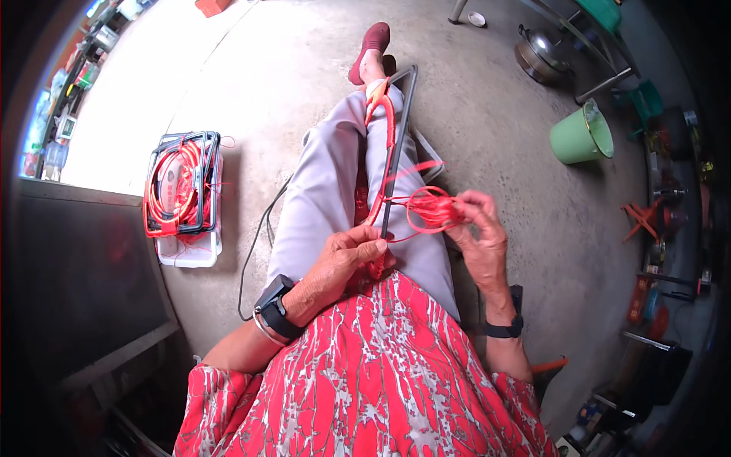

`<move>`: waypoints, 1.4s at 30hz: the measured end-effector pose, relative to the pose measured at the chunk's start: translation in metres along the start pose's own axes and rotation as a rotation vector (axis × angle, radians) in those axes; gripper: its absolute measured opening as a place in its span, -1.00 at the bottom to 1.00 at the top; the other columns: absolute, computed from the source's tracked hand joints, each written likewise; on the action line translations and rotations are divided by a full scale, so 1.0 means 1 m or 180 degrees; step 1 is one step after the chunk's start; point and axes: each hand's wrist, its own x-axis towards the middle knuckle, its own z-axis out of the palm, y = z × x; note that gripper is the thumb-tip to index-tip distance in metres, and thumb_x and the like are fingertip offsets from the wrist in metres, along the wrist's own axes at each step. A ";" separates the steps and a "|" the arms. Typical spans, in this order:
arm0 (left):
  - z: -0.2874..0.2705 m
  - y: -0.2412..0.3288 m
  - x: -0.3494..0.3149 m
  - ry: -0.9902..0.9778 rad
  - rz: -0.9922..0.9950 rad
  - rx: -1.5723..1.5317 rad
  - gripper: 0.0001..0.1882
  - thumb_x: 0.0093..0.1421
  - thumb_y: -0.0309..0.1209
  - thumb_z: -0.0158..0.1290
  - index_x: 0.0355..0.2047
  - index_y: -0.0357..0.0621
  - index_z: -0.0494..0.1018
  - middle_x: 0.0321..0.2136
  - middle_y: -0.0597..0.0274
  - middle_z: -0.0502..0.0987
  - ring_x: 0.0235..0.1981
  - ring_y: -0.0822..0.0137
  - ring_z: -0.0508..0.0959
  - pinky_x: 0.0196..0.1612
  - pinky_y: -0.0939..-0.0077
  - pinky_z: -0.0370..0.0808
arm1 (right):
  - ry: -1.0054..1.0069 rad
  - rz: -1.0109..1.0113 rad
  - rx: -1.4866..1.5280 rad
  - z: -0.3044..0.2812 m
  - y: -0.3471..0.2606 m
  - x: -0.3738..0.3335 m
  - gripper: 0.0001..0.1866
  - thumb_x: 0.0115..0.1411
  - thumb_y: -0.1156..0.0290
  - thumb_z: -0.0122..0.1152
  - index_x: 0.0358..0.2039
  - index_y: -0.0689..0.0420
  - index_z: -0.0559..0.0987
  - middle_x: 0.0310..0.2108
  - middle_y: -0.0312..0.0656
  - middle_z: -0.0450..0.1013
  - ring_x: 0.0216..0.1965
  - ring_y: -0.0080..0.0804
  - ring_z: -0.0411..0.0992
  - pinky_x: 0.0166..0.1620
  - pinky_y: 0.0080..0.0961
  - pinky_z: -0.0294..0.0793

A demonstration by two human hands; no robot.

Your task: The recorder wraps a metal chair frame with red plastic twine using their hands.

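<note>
A narrow dark metal frame (403,114) lies lengthwise over my lap, with red strip wound along part of it. My left hand (343,259) is closed around its near end, thumb and fingers pinching it together with the red strip. To the right of the frame, my right hand (485,242) grips a looped bundle of red cord (432,209) between thumb and fingers. A strand runs from that bundle to the frame beside my left hand. The bundle and right fingertips are slightly blurred.
On the floor at left, a white plastic bin (215,247) carries several dark frames (209,148) and coils of red cord (179,186). A dark cable (255,263) curves beside my leg. A green bucket (576,139) and a lidded metal pot (542,57) stand at right, near cluttered shelves (670,206).
</note>
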 end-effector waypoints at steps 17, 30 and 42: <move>-0.009 -0.005 0.007 -0.0467 0.0635 -0.0072 -0.70 0.22 -0.47 0.10 -0.04 -0.18 0.42 -0.37 0.25 0.55 -0.38 0.40 0.56 -0.30 0.53 0.53 | -0.0402 0.2029 0.0075 -0.029 -0.023 -0.061 -0.73 0.07 0.38 0.31 -0.25 0.22 0.52 -0.56 -0.37 0.40 -0.62 -0.71 0.25 -0.54 -0.66 0.26; -0.002 -0.008 0.000 -0.0169 0.0849 -0.0023 -0.58 0.21 -0.50 0.11 0.08 -0.17 0.37 -0.37 0.29 0.55 -0.40 0.46 0.54 -0.32 0.56 0.51 | -0.2331 0.0266 0.1145 0.005 -0.084 -0.010 -0.83 0.00 0.37 0.30 -0.42 0.18 0.57 -0.75 -0.34 0.25 -0.70 -0.67 0.22 -0.61 -0.55 0.16; -0.011 -0.017 0.000 0.0223 0.0822 0.0323 -0.67 0.17 -0.52 0.15 -0.05 -0.34 0.45 -0.42 0.30 0.55 -0.41 0.55 0.50 -0.37 0.62 0.48 | -0.3505 0.0662 0.1791 0.092 -0.083 -0.017 -0.91 0.01 0.46 0.19 -0.50 0.19 0.49 -0.69 -0.41 0.30 -0.59 -0.72 0.22 -0.51 -0.60 0.23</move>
